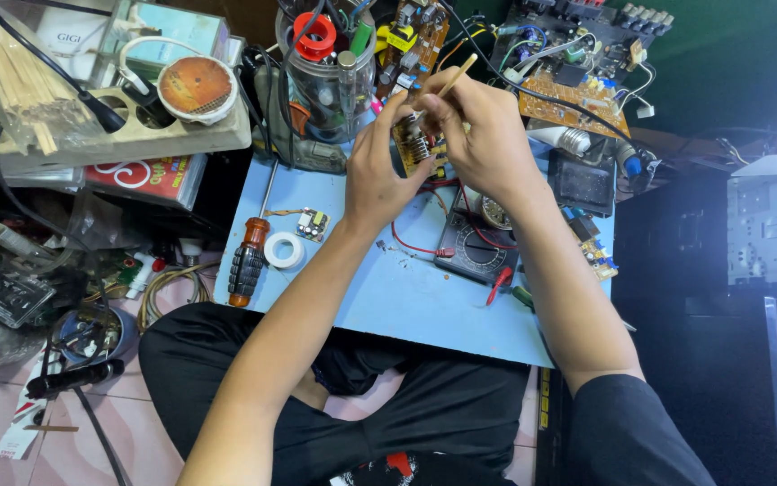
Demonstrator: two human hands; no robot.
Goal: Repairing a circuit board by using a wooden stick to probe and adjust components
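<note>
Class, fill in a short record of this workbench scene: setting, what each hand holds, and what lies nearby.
Setting: light blue work board over the seated person's lap, cluttered electronics around it
Left hand: grips a small brown circuit board with a coil
Right hand: holds a thin wooden stick against that board
Nearby: black analogue multimeter, orange-and-black screwdriver, white tape roll

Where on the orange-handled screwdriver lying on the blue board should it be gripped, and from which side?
Probably the black ribbed grip of the screwdriver, taken from above. It lies flat on the blue board, shaft pointing away, with the tape roll close on one side.
</note>
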